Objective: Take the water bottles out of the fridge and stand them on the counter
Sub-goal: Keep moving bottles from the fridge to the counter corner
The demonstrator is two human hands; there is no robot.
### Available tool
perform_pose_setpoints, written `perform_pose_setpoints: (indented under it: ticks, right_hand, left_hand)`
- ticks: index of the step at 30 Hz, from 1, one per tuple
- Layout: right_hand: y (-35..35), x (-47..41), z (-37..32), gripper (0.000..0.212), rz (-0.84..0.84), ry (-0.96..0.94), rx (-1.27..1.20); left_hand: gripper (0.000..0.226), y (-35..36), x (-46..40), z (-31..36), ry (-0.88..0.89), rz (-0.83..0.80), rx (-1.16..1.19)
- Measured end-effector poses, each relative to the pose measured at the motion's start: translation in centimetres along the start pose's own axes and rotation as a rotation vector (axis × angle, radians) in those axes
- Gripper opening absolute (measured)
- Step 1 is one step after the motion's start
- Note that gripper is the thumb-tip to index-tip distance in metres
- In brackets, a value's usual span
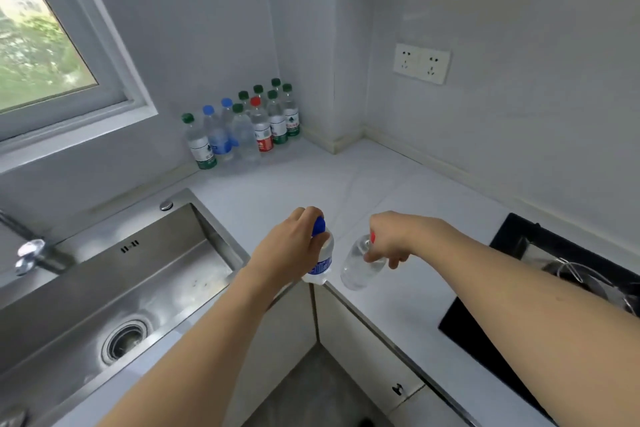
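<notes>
Hands: both reach out over the near inner corner of the counter (398, 184), each carrying one bottle.
Left hand (294, 246): fingers curled round the neck and shoulder of a blue-capped bottle (323, 256), which hangs roughly upright, its base at the counter's near edge; whether it touches the top cannot be told.
Right hand (391, 239): fingers pinch the neck of a red-capped bottle (362, 265), which is clear, label not visible, and tilted with its base swung toward the near left, above the counter.
Bottles apart: the two held bottles are just beside each other, not touching.
Standing group: a cluster of bottles (249, 125) stands upright in the far corner against the wall, mostly green caps, two blue, one red.
Sink (104, 288): steel, left of the hands, tap (31, 253) at far left.
Hob (540, 288): black, on the right.
Wall: double socket (421, 63) above the counter; window (41, 38) at far left.
</notes>
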State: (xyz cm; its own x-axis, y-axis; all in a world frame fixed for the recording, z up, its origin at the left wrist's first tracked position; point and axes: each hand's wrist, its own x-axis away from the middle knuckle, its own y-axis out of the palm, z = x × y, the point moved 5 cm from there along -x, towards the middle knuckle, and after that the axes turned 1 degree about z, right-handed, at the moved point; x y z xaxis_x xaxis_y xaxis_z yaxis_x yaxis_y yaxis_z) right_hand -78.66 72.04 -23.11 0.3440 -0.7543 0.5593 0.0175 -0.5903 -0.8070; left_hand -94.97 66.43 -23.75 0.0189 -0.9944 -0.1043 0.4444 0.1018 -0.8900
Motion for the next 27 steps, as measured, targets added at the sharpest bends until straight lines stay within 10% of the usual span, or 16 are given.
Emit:
perform_pose_setpoints:
  ticks: [27]
  right_hand:
    - [-19.2, -37.8, -4.9, 0.030, 0.248, -0.077, -0.097]
  left_hand:
    - [0.028, 1.4, -34.2, -19.3, -0.235, 0.006, 0.069]
